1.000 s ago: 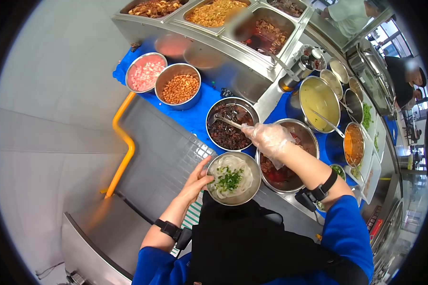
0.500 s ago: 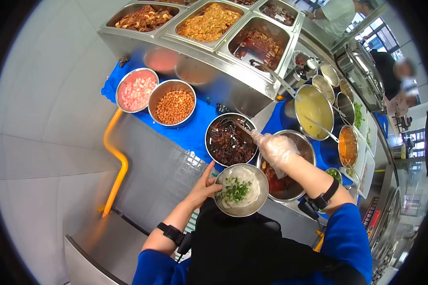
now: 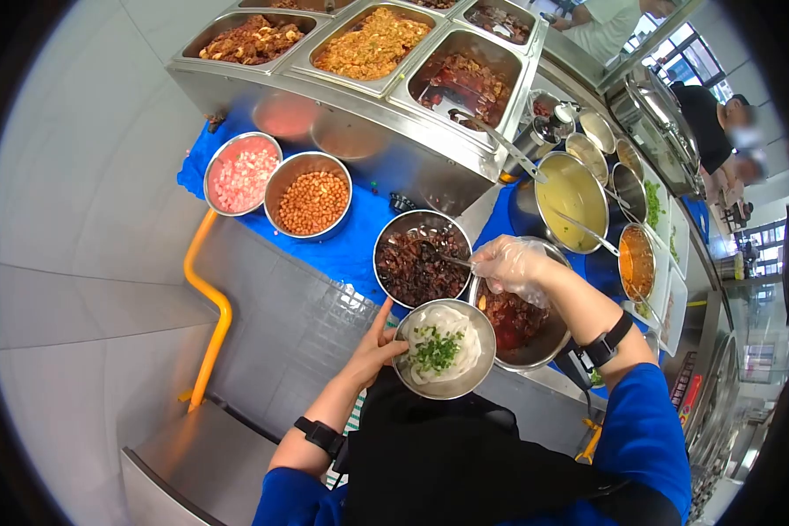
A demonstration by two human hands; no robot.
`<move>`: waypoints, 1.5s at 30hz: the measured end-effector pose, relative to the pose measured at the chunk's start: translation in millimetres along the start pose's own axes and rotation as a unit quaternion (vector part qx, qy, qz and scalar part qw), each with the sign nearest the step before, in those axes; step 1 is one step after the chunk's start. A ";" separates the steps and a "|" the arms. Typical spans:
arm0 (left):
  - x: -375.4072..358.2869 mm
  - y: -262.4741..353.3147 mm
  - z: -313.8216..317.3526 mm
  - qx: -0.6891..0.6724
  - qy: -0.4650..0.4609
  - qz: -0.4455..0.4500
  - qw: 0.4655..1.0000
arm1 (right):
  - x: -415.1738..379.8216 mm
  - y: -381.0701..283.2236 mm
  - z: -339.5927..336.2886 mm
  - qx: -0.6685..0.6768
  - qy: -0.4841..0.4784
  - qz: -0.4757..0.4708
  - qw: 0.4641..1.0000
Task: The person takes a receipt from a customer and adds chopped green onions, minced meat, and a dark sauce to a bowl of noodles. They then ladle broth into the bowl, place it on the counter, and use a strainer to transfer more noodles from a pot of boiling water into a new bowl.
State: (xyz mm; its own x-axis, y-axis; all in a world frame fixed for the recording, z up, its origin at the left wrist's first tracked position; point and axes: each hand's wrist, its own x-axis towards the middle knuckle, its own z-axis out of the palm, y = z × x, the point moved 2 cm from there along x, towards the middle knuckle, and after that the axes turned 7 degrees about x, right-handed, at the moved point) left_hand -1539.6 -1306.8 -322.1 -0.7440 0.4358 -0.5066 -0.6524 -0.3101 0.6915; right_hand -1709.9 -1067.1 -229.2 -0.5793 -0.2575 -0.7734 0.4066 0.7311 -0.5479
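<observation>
My left hand (image 3: 373,355) is closed on the rim of a small metal bowl (image 3: 444,391), thumb over the edge. White noodles (image 3: 465,351) topped with chopped green herbs (image 3: 436,349) lie in it. My right hand (image 3: 510,266), in a clear plastic glove, grips the handle of a metal spoon (image 3: 452,259). The spoon's head is down in dark, chunky food (image 3: 412,279) in a round metal container (image 3: 378,273), just beyond the small bowl. Below my right wrist stands a larger metal basin (image 3: 535,362) of reddish-brown food, partly hidden by my hand and forearm.
Metal pots of beans (image 3: 311,203) and pink diced food (image 3: 244,175) stand left on blue cloth (image 3: 337,256). A steel counter with food trays (image 3: 373,44) rises behind. A pot of yellowish liquid (image 3: 574,206) with ladles stands right. Other people (image 3: 600,26) are beyond.
The spoon's head has moved from the far side of the dark food towards its middle, and my right hand has shifted slightly away from me. My left hand still holds the noodle bowl.
</observation>
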 end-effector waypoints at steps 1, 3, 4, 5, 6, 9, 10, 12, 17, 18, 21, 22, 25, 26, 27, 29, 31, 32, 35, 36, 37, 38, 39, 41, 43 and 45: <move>0.2 -0.5 -0.1 -0.002 0.002 0.000 1.000 | 2.1 -1.2 0.4 0.048 0.002 0.033 0.998; 2.6 -3.4 -2.0 -0.002 0.009 0.001 1.000 | 0.5 -11.1 0.7 0.053 0.002 0.062 0.997; 2.6 -6.1 -1.8 -0.004 0.012 -0.001 1.000 | -1.5 -12.9 0.5 0.056 0.002 0.078 0.995; 3.0 -8.1 -1.4 -0.008 0.012 0.004 1.000 | 0.8 -8.9 -1.2 0.056 -0.013 0.081 0.995; 3.3 -7.5 -0.6 -0.013 0.013 0.009 1.000 | 7.2 1.4 -4.1 0.084 -0.032 0.081 0.993; 4.6 -11.6 -0.9 -0.024 0.016 0.019 0.999 | 4.5 4.5 -11.0 0.153 -0.071 0.120 0.978; 4.5 -12.3 -0.7 -0.028 0.017 0.023 0.999 | 1.9 6.3 -11.0 0.186 -0.081 0.120 0.972; -0.3 -11.0 1.2 -0.025 0.035 0.026 0.999 | -5.0 11.8 -14.9 0.250 -0.099 0.117 0.956; -18.9 -10.5 -2.1 -0.017 0.081 0.054 0.995 | -29.5 9.5 -17.9 0.270 -0.047 0.095 0.957; -25.2 -8.5 -3.8 -0.020 0.090 0.058 0.994 | -32.7 8.9 -17.9 0.275 -0.041 0.093 0.956; -39.3 2.5 2.4 -0.091 0.145 0.069 0.983 | -40.6 5.3 -20.2 0.282 -0.036 0.088 0.955; -43.0 5.5 4.4 -0.125 0.167 0.072 0.975 | -43.5 3.8 -20.6 0.283 -0.037 0.087 0.954; -52.3 6.5 0.6 -0.151 0.190 0.092 0.966 | -55.1 -2.9 -20.2 0.269 -0.004 0.089 0.959; -55.6 8.8 1.8 -0.164 0.198 0.094 0.962 | -62.0 -7.8 -20.8 0.260 0.000 0.086 0.962; -56.8 10.1 3.0 -0.164 0.208 0.097 0.959 | -70.9 -13.9 -21.4 0.251 0.004 0.085 0.964; -56.6 14.5 5.3 -0.165 0.231 0.102 0.954 | -82.4 -21.6 -20.6 0.260 0.017 0.065 0.963; -56.8 14.5 4.2 -0.147 0.227 0.114 0.956 | -95.2 -22.9 -14.8 0.296 0.034 0.027 0.954; -56.0 14.7 4.3 -0.150 0.230 0.116 0.955 | -103.6 -27.2 -10.9 0.285 0.038 0.020 0.957; -52.7 32.6 19.2 -0.159 0.228 0.115 0.954 | -143.0 -48.8 5.0 0.246 0.039 0.003 0.968; -48.6 33.2 20.4 -0.160 0.224 0.118 0.954 | -156.6 -56.8 12.3 0.240 0.025 -0.013 0.970; -44.9 29.5 24.2 -0.160 0.222 0.124 0.954 | -163.7 -49.9 19.4 0.222 0.017 -0.038 0.974; -41.4 30.7 24.4 -0.160 0.218 0.127 0.954 | -166.9 -46.2 28.0 0.206 0.011 -0.059 0.977; -40.8 35.1 26.9 -0.172 0.208 0.132 0.954 | -166.8 -38.7 38.3 0.135 0.033 -0.072 0.988; -40.7 44.4 31.3 -0.174 0.202 0.138 0.954 | -162.3 -24.1 61.5 -0.096 0.142 -0.248 0.954; -42.0 49.5 31.0 -0.161 0.187 0.139 0.959 | -166.4 -21.8 78.0 -0.196 0.197 -0.253 0.927; -43.9 54.6 33.4 -0.154 0.172 0.145 0.962 | -172.2 -15.2 84.4 -0.216 0.238 -0.277 0.906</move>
State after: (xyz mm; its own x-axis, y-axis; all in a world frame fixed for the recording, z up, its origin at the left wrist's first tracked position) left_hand -1537.7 -1314.6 -244.9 -0.8704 0.0030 -0.4924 -0.3819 -0.6355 0.6711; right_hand -1556.7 -1087.1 -114.6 -0.8905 -0.4342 -0.1362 -0.2944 0.7779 -0.5552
